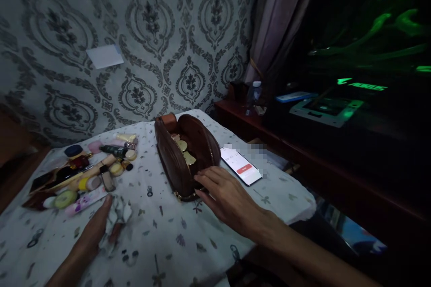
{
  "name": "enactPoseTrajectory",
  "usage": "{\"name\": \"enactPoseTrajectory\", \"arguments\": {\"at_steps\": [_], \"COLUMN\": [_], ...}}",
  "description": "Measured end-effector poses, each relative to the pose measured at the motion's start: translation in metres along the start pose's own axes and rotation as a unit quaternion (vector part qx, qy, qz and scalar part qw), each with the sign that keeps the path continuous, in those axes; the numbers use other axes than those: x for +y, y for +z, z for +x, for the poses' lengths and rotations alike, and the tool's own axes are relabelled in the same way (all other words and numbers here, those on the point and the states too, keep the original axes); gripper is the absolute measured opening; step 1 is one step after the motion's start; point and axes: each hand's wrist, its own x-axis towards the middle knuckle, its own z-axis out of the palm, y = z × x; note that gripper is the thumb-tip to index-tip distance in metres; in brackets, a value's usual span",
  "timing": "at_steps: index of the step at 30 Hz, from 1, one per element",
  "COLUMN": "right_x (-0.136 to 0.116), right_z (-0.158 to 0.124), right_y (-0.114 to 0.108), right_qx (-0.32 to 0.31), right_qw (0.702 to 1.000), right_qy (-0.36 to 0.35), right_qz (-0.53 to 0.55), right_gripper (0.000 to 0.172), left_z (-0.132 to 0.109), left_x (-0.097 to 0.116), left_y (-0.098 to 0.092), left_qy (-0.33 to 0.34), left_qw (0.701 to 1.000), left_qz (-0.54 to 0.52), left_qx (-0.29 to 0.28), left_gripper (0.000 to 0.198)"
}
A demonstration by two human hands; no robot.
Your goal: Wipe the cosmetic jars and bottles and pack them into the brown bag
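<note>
A brown leather cosmetic bag (173, 161) stands unzipped on the patterned white cover, with several gold-coloured round items (188, 158) inside. My right hand (218, 190) is closed at the bag's near end, fingers over the rim and thumb lower down. In my left hand (101, 228) is a crumpled white-and-grey cloth (118, 214), held low over the cover. Just beyond that hand lies a heap of cosmetics, among them a white-and-purple tube (86, 202), a small glass bottle (107, 178) and a dark green bottle (113, 150).
Right of the bag lies a phone (242, 168) with a lit screen. A reddish wooden ledge (232, 112) holds a clear bottle (256, 92). The dark computer case (367, 49) glows green at right. Patterned wallpaper (151, 22) and a curtain (279, 13) stand behind.
</note>
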Motion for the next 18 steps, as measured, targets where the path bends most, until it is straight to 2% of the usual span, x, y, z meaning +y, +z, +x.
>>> {"name": "enactPoseTrajectory", "arguments": {"at_steps": [2, 4, 6, 11, 14, 16, 18], "right_x": [-0.001, -0.001, -0.001, 0.004, 0.008, 0.01, 0.012], "right_z": [0.002, 0.005, 0.008, 0.016, 0.02, 0.024, 0.027], "right_y": [0.002, 0.004, 0.007, 0.012, 0.013, 0.012, 0.01], "right_qx": [0.014, 0.028, 0.04, 0.075, 0.081, 0.073, 0.057], "right_qw": [1.0, 1.0, 0.999, 0.997, 0.996, 0.997, 0.997], "right_qy": [0.001, 0.005, 0.006, 0.013, 0.023, 0.033, 0.044], "right_qz": [-0.002, -0.001, 0.003, 0.01, 0.016, 0.014, 0.009], "right_gripper": [0.01, 0.011, 0.013, 0.021, 0.027, 0.032, 0.037], "left_z": [0.0, -0.003, -0.007, -0.014, -0.009, -0.003, 0.004], "left_x": [0.0, 0.001, 0.003, 0.005, -0.002, -0.011, -0.019], "left_y": [-0.001, -0.002, -0.001, -0.005, -0.016, -0.026, -0.037], "left_qy": [-0.009, -0.014, -0.007, 0.066, 0.073, 0.061, 0.078], "left_qw": [0.998, 0.996, 0.998, 0.993, 0.993, 0.994, 0.994], "left_qz": [-0.005, -0.013, -0.03, -0.06, -0.066, -0.075, -0.078], "left_qx": [0.054, 0.084, 0.058, -0.073, -0.069, -0.042, -0.015], "left_gripper": [0.047, 0.049, 0.052, 0.051, 0.046, 0.044, 0.043]}}
